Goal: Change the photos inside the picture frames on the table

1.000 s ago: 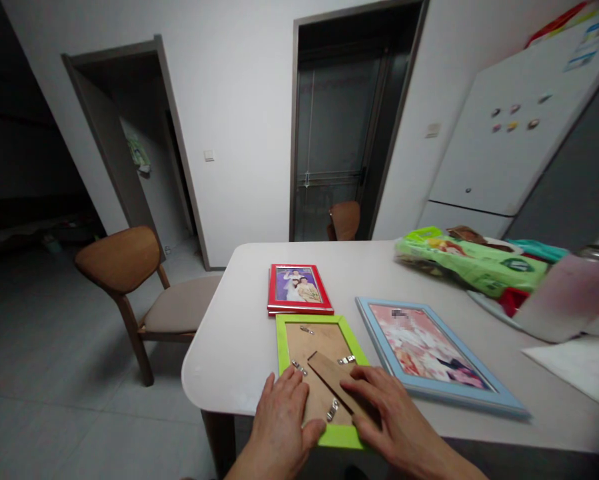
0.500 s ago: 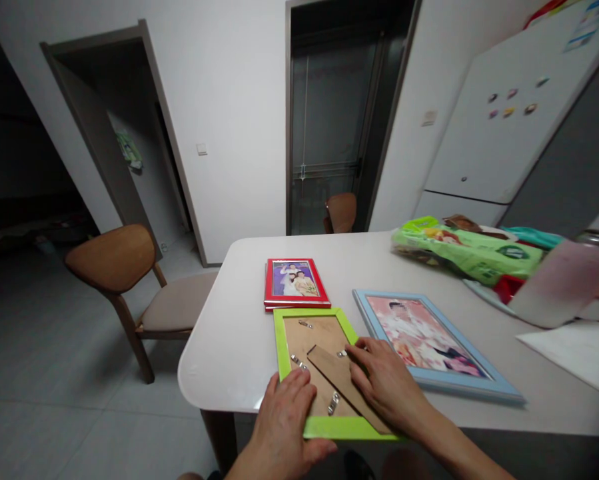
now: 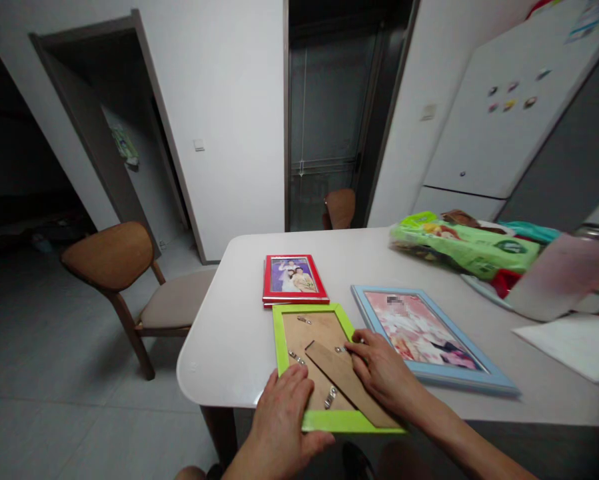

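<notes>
A green picture frame (image 3: 313, 319) lies face down near the front edge of the white table (image 3: 229, 333). Its brown backing board shows small metal clips and a stand strut (image 3: 346, 387). My left hand (image 3: 282, 413) rests flat on the frame's lower left part, fingers stretched out, thumb over the bottom edge. My right hand (image 3: 382, 370) lies on the frame's right side, fingertips curled at a metal clip by the right edge. A red-framed photo (image 3: 293, 278) lies face up just beyond. A larger blue-framed photo (image 3: 424, 333) lies to the right.
Green plastic packages (image 3: 464, 250) and other items crowd the table's far right, with white paper (image 3: 574, 343) nearer. A wooden chair (image 3: 129, 267) stands left of the table. A white fridge (image 3: 504, 120) is at the back right. Dark doorways open behind.
My right hand has slid up the frame's right side from the lower strut to the clip at the right edge. The left hand has hardly moved. The view shifted slightly.
</notes>
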A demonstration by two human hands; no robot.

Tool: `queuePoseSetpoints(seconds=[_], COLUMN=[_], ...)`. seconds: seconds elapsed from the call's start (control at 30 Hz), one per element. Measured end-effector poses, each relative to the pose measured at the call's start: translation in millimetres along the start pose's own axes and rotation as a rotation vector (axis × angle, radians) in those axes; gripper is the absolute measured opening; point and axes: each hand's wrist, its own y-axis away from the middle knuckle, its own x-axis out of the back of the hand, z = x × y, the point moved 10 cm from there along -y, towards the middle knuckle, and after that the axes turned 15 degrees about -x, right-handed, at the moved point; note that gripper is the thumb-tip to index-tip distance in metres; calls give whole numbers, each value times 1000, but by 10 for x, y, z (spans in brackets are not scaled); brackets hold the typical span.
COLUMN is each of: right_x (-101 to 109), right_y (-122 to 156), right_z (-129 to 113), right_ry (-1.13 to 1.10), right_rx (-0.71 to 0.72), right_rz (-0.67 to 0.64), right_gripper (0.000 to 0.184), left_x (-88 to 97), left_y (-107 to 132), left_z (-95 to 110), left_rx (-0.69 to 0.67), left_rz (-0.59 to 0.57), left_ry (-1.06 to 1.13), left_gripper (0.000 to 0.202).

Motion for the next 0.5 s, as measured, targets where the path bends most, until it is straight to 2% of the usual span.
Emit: queuePoseSetpoints(seconds=[0.13, 0.23, 0.3, 0.5], right_x=[133, 161, 150, 76], right_y=[227, 456, 554, 615], right_z=[-257, -575, -710, -721], right_ry=[-33, -74, -77, -58], right_rx=[140, 303, 357, 396], right_rz=[79, -13, -92, -183], right_gripper=[29, 26, 25, 25], left_x=[11, 19, 24, 37], left_y=[10, 11, 8, -2], left_z=[-11, -15, -15, -2], left_rx=[-23, -34, -34, -41], left_rz=[-2, -6, -5, 13], left_ry=[-1, 6, 9, 32], left_gripper=[59, 58, 58, 57])
